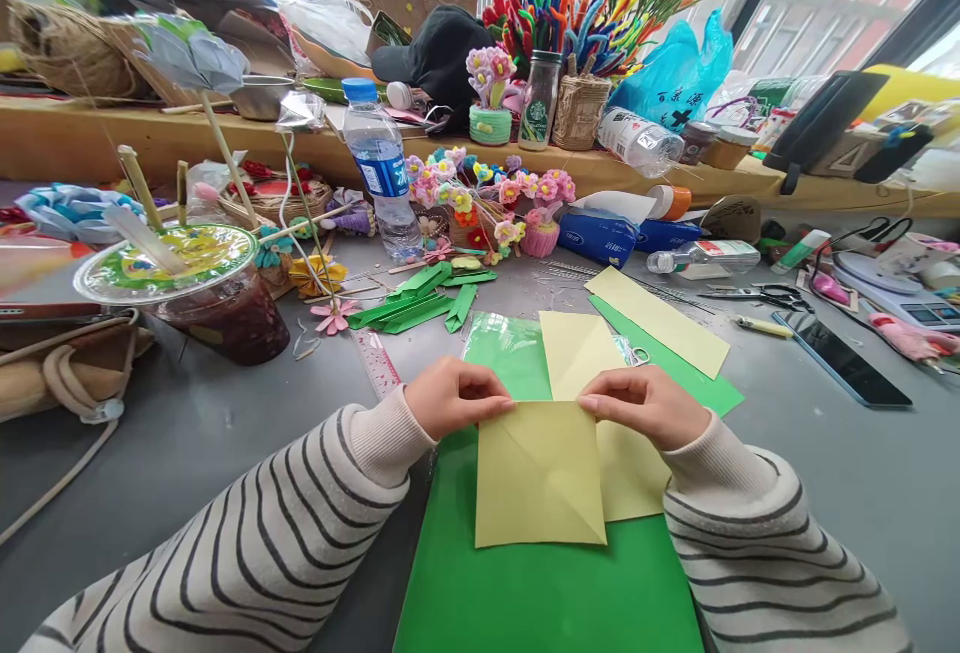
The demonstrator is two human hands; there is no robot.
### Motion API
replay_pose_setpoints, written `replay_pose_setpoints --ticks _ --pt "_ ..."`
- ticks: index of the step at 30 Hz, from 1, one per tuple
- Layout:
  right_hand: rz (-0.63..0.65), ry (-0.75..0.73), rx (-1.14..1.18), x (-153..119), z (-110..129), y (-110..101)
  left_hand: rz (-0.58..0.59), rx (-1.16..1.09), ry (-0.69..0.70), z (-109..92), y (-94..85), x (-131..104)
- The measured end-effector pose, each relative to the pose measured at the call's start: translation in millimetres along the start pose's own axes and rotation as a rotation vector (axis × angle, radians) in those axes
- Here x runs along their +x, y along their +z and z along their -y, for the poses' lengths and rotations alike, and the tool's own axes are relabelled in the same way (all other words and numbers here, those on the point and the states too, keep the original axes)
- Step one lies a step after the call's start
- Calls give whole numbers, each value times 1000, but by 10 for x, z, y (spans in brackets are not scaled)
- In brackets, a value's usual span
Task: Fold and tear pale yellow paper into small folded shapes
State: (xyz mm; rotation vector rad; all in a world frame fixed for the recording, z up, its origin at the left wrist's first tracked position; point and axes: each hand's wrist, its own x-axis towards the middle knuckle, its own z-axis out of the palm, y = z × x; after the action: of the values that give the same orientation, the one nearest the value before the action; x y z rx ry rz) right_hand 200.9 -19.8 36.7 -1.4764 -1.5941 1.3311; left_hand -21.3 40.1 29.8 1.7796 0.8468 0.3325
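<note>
A square of pale yellow paper (538, 483) with a diagonal crease hangs between my two hands over a green sheet (525, 598). My left hand (459, 398) pinches its upper left corner. At the upper right corner, my right hand (651, 405) pinches the same edge between thumb and fingers. Behind the held square, another yellow sheet (637, 473) lies on the green, partly covered by it and by my right hand. A further yellow piece (574, 348) rests just beyond my fingers.
Left stands a lidded drink cup (225, 318). Folded green paper strips (420, 298), a water bottle (382, 183) and crocheted flowers (465, 193) sit beyond my hands. To the right are a yellow strip (660, 318), scissors (765, 295) and a phone (847, 358). A pink-marked ruler (375, 361) lies near my left wrist.
</note>
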Motion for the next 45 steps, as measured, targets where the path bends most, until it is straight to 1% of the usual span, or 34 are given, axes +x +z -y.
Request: replay_pose_setpoints --ticks 3,5,6,8,10,12,14,16,21,23,25,27,28,29,32,34,37,40,43,45 --pt "-89 14 6 -20 -19 -80 2 -79 -23 11 -31 4" --pt "-179 3 8 -18 -18 -75 10 -94 -26 20 -14 6" --pt "-197 -13 5 -12 -12 -51 15 -87 -22 24 5 7" --pt "-157 -57 -15 8 9 34 23 -61 -9 29 55 7" --pt "-46 -98 -56 32 31 140 29 -37 4 32 108 5" --pt "24 -120 -90 53 39 226 33 -22 8 32 142 3" --pt "44 -118 -95 66 32 266 26 -17 5 26 146 2" --pt "38 -96 -84 69 17 261 20 -47 -13 15 116 -1" --pt "16 -41 -29 58 -13 176 34 -246 -87 -15 -61 -9" --pt "9 -22 0 55 -22 153 -21 -270 -98 -21 -123 -9" --pt "5 -12 16 56 -27 148 -122 -259 -86 -30 -138 -10" --pt "10 -18 21 61 -25 160 -204 -219 -37 -40 -90 -11" --pt "13 -27 19 64 -21 173 -215 -180 -7 -45 -46 -13" --pt "17 -37 14 67 -16 187 -200 -123 22 -48 4 -14" --pt "25 -51 5 70 4 225 -100 68 62 -45 136 -16" --pt "33 -37 8 64 12 224 -70 110 60 -36 163 -16" --pt "24 -12 12 45 4 150 -63 54 29 -17 106 -15" --pt "-21 -6 -2 23 -27 14 -59 -24 -4 -3 14 -11" --pt "-139 0 -36 17 -50 -72 -59 -61 -21 1 -20 -6" --pt "-198 -16 -43 26 -38 -42 -42 -51 -16 -2 9 -4"
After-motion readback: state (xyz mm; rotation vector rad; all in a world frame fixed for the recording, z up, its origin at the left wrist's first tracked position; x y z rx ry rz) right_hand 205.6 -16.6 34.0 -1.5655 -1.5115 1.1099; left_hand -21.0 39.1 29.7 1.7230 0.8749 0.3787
